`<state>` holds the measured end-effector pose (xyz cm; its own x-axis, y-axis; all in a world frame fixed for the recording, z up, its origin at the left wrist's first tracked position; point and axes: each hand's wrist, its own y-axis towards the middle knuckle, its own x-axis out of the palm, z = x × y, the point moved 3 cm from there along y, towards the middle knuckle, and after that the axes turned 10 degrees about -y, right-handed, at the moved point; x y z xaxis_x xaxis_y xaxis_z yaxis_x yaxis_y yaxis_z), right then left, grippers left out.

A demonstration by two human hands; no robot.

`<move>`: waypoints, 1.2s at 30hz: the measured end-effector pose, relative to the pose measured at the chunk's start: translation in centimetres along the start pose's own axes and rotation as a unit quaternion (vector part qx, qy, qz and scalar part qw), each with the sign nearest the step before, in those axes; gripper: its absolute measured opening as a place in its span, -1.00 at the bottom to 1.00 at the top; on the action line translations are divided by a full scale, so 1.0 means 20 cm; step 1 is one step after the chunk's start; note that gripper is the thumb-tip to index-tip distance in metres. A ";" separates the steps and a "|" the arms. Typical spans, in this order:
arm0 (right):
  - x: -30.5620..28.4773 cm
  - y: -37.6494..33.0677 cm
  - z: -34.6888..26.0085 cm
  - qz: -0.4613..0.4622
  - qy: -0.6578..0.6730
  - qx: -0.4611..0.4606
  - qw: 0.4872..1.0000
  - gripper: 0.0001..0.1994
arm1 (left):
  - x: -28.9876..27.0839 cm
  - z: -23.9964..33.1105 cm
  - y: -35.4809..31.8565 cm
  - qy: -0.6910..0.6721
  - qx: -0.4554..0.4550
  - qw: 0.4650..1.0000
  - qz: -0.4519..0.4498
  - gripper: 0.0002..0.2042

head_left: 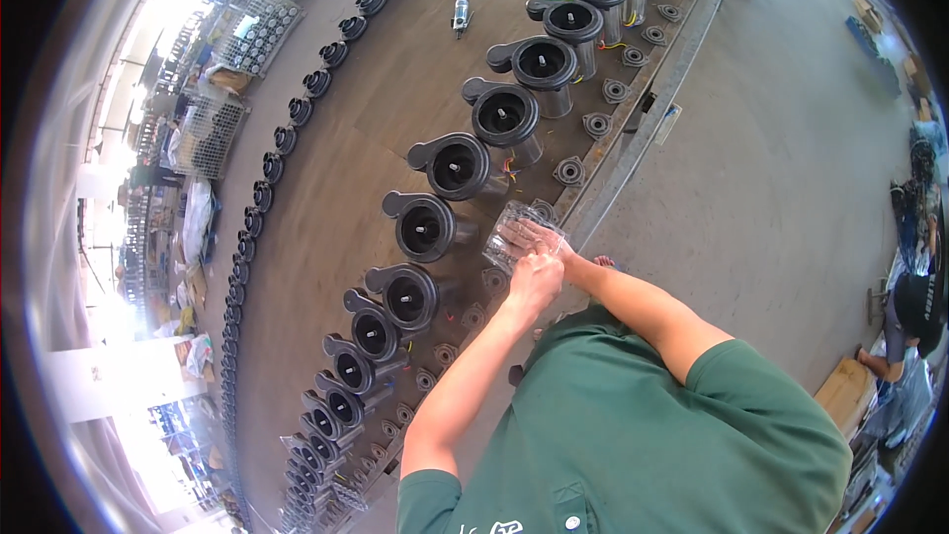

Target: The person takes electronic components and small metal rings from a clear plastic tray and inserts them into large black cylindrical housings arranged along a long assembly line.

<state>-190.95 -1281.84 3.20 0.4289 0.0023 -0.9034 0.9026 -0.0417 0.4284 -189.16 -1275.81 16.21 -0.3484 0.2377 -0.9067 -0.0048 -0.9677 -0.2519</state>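
Note:
My left hand [535, 279] and my right hand [546, 241] meet over the front edge of a long brown workbench [395, 89]. The right hand grips a clear plastic bag or cup [512, 229]; the left hand's fingers are closed just below it, and it is unclear whether they pinch something small. A row of dark grey pump housings with round openings runs along the bench; the nearest one [423, 225] lies just left of the hands. Small round flanged parts [568, 171] sit in a line along the bench edge.
A second row of small black round parts [287, 138] lines the far side of the bench. A handheld power tool [461, 12] lies on the bench top. Wire crates [255, 30] stand beyond. Grey concrete floor [771, 158] on the right, with another person [914, 326] at the right rim.

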 end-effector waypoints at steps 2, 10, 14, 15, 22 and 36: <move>-0.08 0.01 0.01 0.005 0.038 0.001 0.999 -0.48 | -0.03 -0.01 -0.01 -0.020 -0.004 1.000 0.004 -0.83; -0.26 0.09 0.02 -0.062 0.111 0.058 0.990 -0.44 | -0.25 -0.15 -0.18 -0.032 -0.065 0.989 0.130 -0.82; -0.31 0.11 0.02 -0.027 0.121 0.050 0.991 -0.48 | -0.38 -0.24 -0.30 -0.062 -0.107 0.974 0.190 -0.81; -0.32 0.12 0.02 -0.022 0.121 0.047 0.991 -0.48 | -0.40 -0.26 -0.32 -0.053 -0.113 0.972 0.197 -0.81; -0.32 0.10 0.02 -0.030 0.110 0.043 0.993 -0.47 | -0.41 -0.22 -0.43 -0.038 -0.115 0.975 0.184 -0.85; -0.34 0.12 0.00 -0.053 0.074 0.004 0.996 -0.44 | -0.85 -0.18 -0.85 -0.419 -0.266 0.786 0.368 -0.82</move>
<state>-191.65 -1281.90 10.38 0.3326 0.1546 -0.9303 0.9430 -0.0422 0.3302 -179.77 -1263.13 34.65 -0.5698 -0.7245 -0.3878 0.8024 -0.5925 -0.0721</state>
